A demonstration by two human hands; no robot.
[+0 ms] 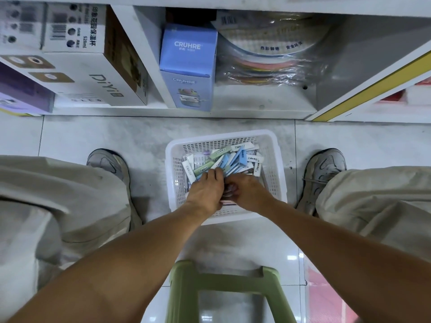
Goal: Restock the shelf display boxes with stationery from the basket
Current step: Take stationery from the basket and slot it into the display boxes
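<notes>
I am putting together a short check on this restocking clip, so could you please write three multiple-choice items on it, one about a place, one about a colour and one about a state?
1. Where does the white basket stand?
A. on the floor between the person's feet
B. on the lowest shelf
C. on the green stool

2. What colour is the box printed CRUHRE?
A. red
B. light blue
C. black

3. What are the two hands doing?
A. hanging at the sides
B. reaching into the basket among the packets
C. lifting the stool

Answers:
1 A, floor tiles show around it, with a shoe on either side.
2 B, its faces are pale blue.
3 B, the left hand and right hand are in among the stationery packets.
</notes>
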